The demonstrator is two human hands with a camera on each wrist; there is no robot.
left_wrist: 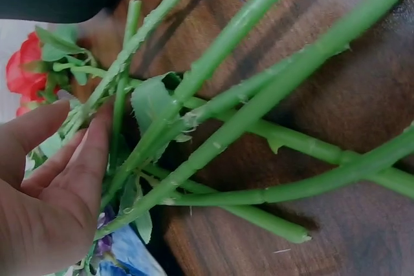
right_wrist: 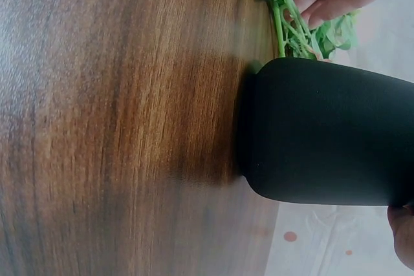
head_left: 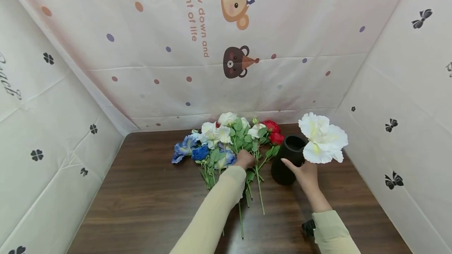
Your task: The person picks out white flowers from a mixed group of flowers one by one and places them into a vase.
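Observation:
My right hand (head_left: pixel 306 173) grips the black vase (head_left: pixel 282 167), which stands upright on the table, thumb across its near side. A large white flower (head_left: pixel 323 138) leans out past the vase's right rim, above that hand; its stem is hidden. To the left, my left hand (head_left: pixel 245 160) is in among a loose bunch of artificial flowers. In the left wrist view, the thumb and fingers of that hand (left_wrist: pixel 61 185) close around a thin green stem (left_wrist: pixel 145 27). Other thick stems (left_wrist: pixel 259 105) cross beside the fingers, their cut ends pointing toward me.
Blue flowers (head_left: pixel 185 149), white blooms (head_left: pixel 227 118) and red roses (head_left: pixel 272 126) lie heaped at the back of the brown wooden table (head_left: pixel 141 191). Printed white cloth walls (head_left: pixel 148 50) enclose the back and both sides. The vase stands right beside the red roses.

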